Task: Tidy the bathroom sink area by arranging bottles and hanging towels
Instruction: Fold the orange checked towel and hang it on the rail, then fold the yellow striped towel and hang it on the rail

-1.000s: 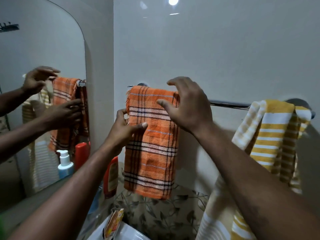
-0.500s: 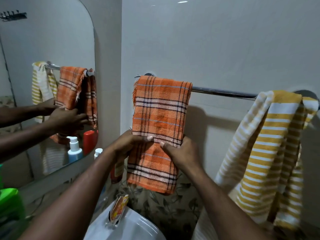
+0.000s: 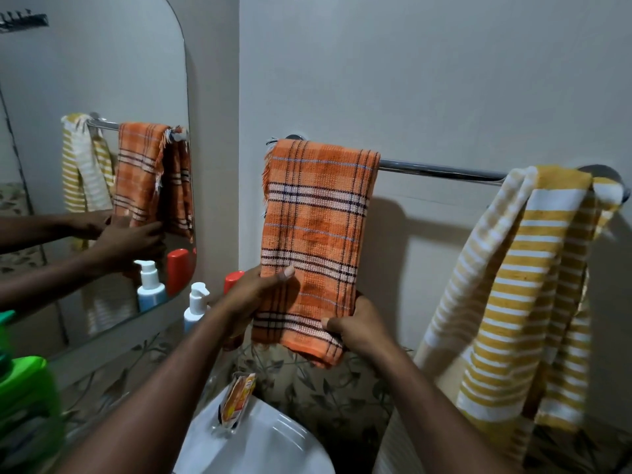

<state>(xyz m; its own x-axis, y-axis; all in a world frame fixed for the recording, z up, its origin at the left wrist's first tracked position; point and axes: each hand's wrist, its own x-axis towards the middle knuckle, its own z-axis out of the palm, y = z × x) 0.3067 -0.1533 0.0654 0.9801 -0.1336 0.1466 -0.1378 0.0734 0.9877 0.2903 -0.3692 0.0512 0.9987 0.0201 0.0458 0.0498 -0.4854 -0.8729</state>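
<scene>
Left hand (image 3: pixel 253 298), right hand (image 3: pixel 359 331): pinch grips.

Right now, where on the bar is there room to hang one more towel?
The bare stretch of bar between the orange towel and the yellow striped towel is free. The left end is taken by the orange towel, and the ledge beside it is crowded with bottles.

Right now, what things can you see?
rail: 1, chrome, wall
orange towel: 1, orange plaid, hangs over rail's left end
yellow towel: 1, yellow-white stripes, bunched at rail's right end
mirror: 1, left wall
pump bottle: 1, white and blue, under mirror
red-capped bottle: 1, beside pump bottle
green bottle: 1, bottom left, blurred
sink: 1, white, below
sachet: 1, orange, sink's back edge
left hand: 1, grips orange towel's left edge
right hand: 1, pinches its lower right corner
</scene>
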